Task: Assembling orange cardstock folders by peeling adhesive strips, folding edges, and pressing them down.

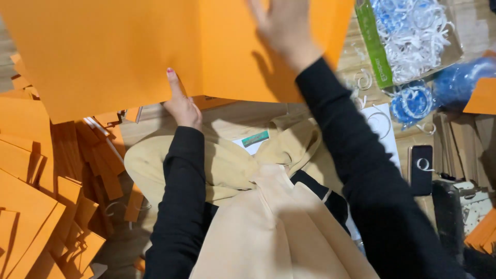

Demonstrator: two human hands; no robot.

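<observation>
Large orange card sheet (103, 51) lay far, over the lap: light, stiff, creasable; best gripped at edges. Left hand (181, 103) pinched its near edge; right hand (284, 26) pressed flat, unclenched. Orange offcuts (31, 206) left, bag of plastic rings (413, 36) far right.

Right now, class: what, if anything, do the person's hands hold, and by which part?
The left hand grips the large orange sheet at its lower edge. The right hand lies flat on the sheet's face, pressing rather than gripping.

A large orange card sheet (119, 57), creased down its middle, spreads flat across the far left.
</observation>
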